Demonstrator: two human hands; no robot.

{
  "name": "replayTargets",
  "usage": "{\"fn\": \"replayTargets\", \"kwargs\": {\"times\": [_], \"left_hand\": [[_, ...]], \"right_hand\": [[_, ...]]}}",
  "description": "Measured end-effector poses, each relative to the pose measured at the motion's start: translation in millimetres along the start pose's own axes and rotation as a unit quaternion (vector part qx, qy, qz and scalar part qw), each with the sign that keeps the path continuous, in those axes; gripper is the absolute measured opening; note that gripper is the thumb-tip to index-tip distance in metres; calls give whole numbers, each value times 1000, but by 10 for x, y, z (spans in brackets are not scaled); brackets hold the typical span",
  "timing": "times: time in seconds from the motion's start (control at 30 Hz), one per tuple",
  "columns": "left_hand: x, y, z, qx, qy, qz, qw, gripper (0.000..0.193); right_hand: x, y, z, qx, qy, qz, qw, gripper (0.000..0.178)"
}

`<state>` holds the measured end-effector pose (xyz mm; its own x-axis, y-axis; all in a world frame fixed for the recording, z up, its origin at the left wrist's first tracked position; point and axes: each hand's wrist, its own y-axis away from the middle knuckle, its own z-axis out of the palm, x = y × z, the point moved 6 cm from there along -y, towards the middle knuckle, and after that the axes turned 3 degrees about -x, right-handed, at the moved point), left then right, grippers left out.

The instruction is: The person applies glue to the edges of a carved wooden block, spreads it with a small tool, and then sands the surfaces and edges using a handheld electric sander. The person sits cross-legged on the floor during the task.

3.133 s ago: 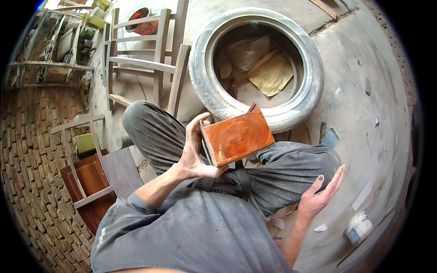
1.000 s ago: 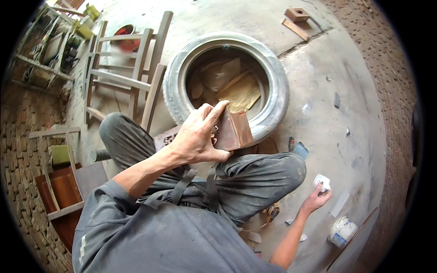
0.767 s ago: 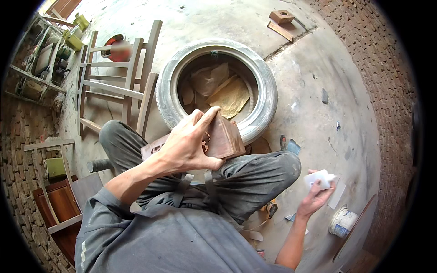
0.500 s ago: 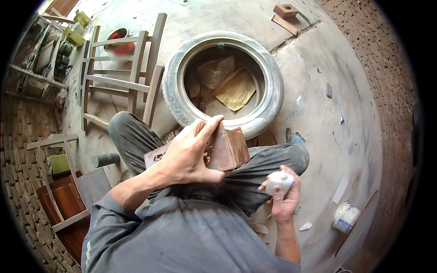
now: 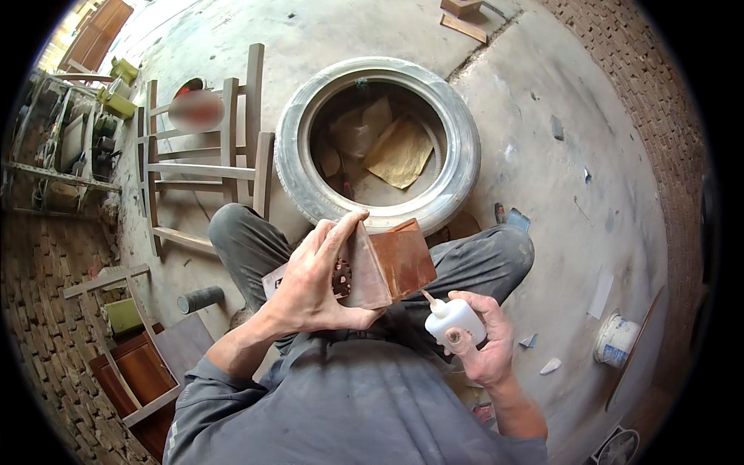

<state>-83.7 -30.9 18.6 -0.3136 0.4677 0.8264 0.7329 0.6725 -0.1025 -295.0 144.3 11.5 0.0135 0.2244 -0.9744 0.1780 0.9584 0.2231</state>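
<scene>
A brown wooden block-like piece [image 5: 404, 260], with a dark openwork carving on its paler face, is held up over my lap. My left hand [image 5: 310, 280] is closed around it, thumb along the near edge and fingers over the far one. In my right hand [image 5: 493, 345] is a white squeeze bottle [image 5: 459, 324] with a thin nozzle. The bottle tilts up and leftward, its nozzle tip close to the near right corner of the wooden piece; whether they touch, I cannot tell.
A large tyre [image 5: 457, 170] lies flat past my knees, with crumpled yellowish paper [image 5: 399, 153] inside it. Wooden frames [image 5: 198, 170] stand at the left. On the right are a white bucket [image 5: 614, 341] and scattered scraps on the floor. A brick wall [image 5: 628, 85] runs along the right.
My right hand has brought the white squeeze bottle leftward and tipped its nozzle toward the wooden piece. My left hand keeps hold, and more of the piece's brown end face shows.
</scene>
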Motion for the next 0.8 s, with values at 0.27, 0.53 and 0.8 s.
{"fn": "replayTargets", "kwargs": {"times": [0.27,0.53,0.8], "left_hand": [[-47,-48,60,-42,38,-28,998,115],[-103,-83,72,-58,68,-24,996,114],[-154,-117,82,-76,78,-1,994,113]], "right_hand": [[-94,-56,130,-24,-23,25,999,46],[-115,-71,139,-25,-27,41,999,44],[-117,-100,172,-30,-15,48,998,44]]}}
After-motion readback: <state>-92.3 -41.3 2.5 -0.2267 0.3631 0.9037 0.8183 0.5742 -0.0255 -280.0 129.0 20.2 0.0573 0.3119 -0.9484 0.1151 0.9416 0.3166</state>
